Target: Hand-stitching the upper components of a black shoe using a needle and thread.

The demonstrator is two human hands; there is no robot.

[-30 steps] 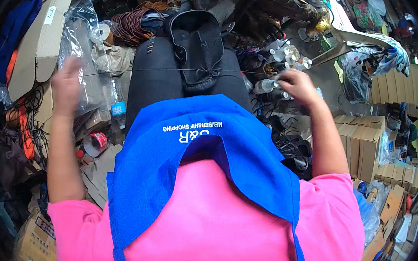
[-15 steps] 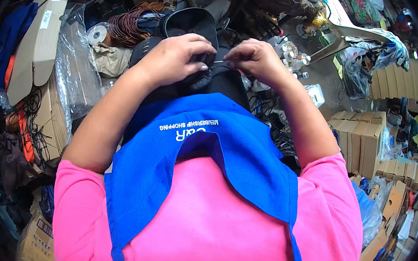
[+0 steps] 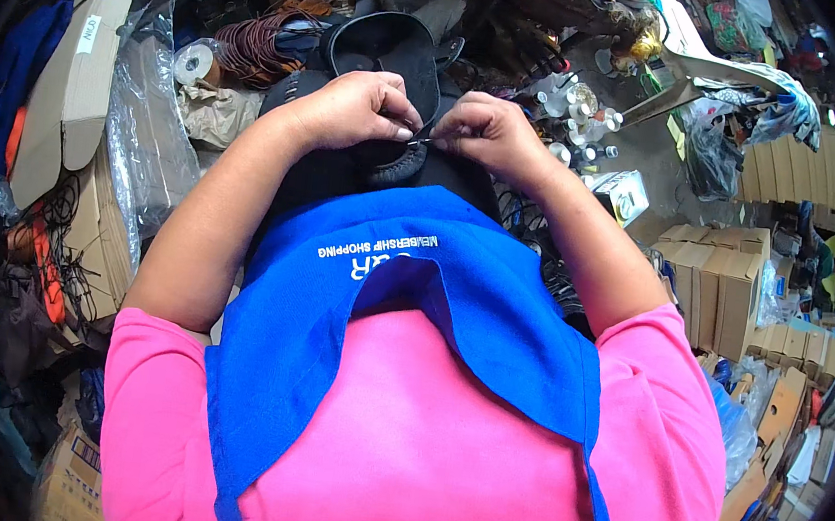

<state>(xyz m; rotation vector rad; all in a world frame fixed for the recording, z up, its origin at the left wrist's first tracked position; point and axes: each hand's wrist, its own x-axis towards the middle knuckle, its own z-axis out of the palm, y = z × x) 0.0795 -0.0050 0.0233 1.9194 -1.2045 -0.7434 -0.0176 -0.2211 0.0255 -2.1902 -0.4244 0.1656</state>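
A black leather piece (image 3: 387, 52) with a raised curved rim lies over my lap, and its near end has a thick, ridged, stitched-looking edge (image 3: 398, 170). My left hand (image 3: 356, 112) is closed on the leather, thumb and fingers pinched at its side. From the right, my right hand (image 3: 490, 135) pinches a thin, shiny needle (image 3: 420, 141) that points toward my left thumb. The needle's tip sits close to the left fingertips; whether it enters the leather I cannot tell. Any thread is too fine to make out.
A spool (image 3: 193, 65) and a coil of brown cord (image 3: 267, 45) lie left of the leather. Several small bottles (image 3: 582, 116) stand to the right, near a white container (image 3: 623, 195). Cardboard boxes (image 3: 712, 279) are stacked farther right. Clear plastic sheeting (image 3: 154, 125) hangs on the left.
My right hand has moved left and slightly down, bringing the needle closer to my left hand. The left thumb and fingers have drawn together. More of the ridged edge shows below them.
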